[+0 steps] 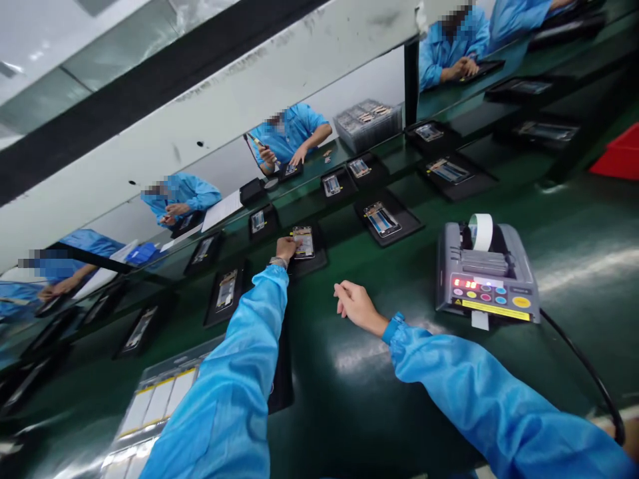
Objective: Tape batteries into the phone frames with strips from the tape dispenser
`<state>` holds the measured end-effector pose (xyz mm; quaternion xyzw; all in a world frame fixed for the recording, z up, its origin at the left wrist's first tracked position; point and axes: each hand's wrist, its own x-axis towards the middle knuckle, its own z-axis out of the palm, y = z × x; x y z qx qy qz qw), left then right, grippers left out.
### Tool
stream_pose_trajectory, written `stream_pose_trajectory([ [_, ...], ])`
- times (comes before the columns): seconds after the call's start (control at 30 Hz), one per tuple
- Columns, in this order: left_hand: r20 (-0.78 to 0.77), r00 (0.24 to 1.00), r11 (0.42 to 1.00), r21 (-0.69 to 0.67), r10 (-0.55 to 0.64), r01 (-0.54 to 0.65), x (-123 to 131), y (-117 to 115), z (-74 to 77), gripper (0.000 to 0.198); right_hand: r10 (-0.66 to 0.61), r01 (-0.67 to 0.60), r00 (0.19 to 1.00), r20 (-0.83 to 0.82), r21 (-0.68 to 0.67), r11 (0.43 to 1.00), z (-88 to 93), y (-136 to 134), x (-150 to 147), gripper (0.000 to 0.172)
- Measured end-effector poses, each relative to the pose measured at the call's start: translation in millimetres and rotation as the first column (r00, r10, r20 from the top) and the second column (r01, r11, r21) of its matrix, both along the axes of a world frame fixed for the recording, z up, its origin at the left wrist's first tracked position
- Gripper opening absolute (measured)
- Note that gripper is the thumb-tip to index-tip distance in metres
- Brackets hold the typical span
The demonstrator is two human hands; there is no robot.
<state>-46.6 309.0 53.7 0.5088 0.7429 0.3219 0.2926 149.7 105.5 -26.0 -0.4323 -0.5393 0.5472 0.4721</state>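
Left hand (285, 249) reaches far, touching phone frame (304, 242), grip unclear. Frame lies in black tray (315, 262), held apart from green worktop (319, 399). Right hand (357, 306) open, empty, near tape dispenser (486, 279), placed for easy reach.

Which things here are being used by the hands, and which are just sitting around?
Near the hands:
left hand touching a phone frame in a black tray
right hand, empty, nearest an electronic tape dispenser

Just sitting there:
other phone frames in trays
stacked clear plastic trays
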Motion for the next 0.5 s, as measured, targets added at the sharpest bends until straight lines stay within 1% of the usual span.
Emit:
stream_pose_trajectory([
  [0.07,-0.129,0.992,1.0,0.0,-0.004,0.004,-10,0,-2.4,0.036,-0.024,0.023,0.999,0.033,0.014,1.0,-2.5,1,1,0.042],
  [0.13,-0.232,0.972,0.999,-0.007,-0.037,0.037,-27,-10,-1.7,0.038,-0.108,0.106,0.991,0.083,0.032,0.994,-1.9,7,5,0.042],
  [0.2,-0.3,0.949,0.996,-0.022,-0.094,0.091,-51,-30,1.5,0.034,-0.241,0.236,0.962,0.129,0.057,0.97,5.2,19,14,0.039],
  [0.27,-0.349,0.927,0.991,-0.038,-0.136,0.131,-85,-61,6.2,0.029,-0.411,0.397,0.891,0.192,0.11,0.911,19.9,37,28,0.029],
  [0.3,-0.374,0.917,0.99,-0.042,-0.138,0.132,-105,-80,8.8,0.028,-0.556,0.522,0.791,0.256,0.192,0.831,29.3,48,36,0.021],
  [0.33,-0.4,0.908,0.992,-0.042,-0.122,0.115,-127,-102,11.6,0.027,-0.659,0.596,0.673,0.337,0.281,0.752,39.0,59,44,0.01],
  [0.37,-0.428,0.899,0.996,-0.041,-0.092,0.082,-151,-125,14.6,0.028,-0.715,0.629,0.554,0.428,0.347,0.695,47.7,70,52,0.005],
  [0.4,-0.457,0.888,0.999,-0.041,-0.049,0.035,-175,-150,17.8,0.029,-0.716,0.63,0.525,0.461,0.355,0.69,54.6,82,60,0.015],
  [0.43,-0.485,0.875,0.999,-0.041,0.002,-0.025,-201,-176,21.0,0.03,-0.72,0.651,0.489,0.492,0.344,0.677,58.7,94,66,0.028],
  [0.47,-0.513,0.856,0.995,-0.043,0.058,-0.093,-227,-203,24.2,0.03,-0.696,0.671,0.415,0.587,0.318,0.669,59.6,106,71,0.04],
  [0.5,-0.54,0.834,0.985,-0.048,0.114,-0.165,-253,-231,27.2,0.03,-0.67,0.724,0.325,0.667,0.281,0.63,57.2,117,75,0.052],
])
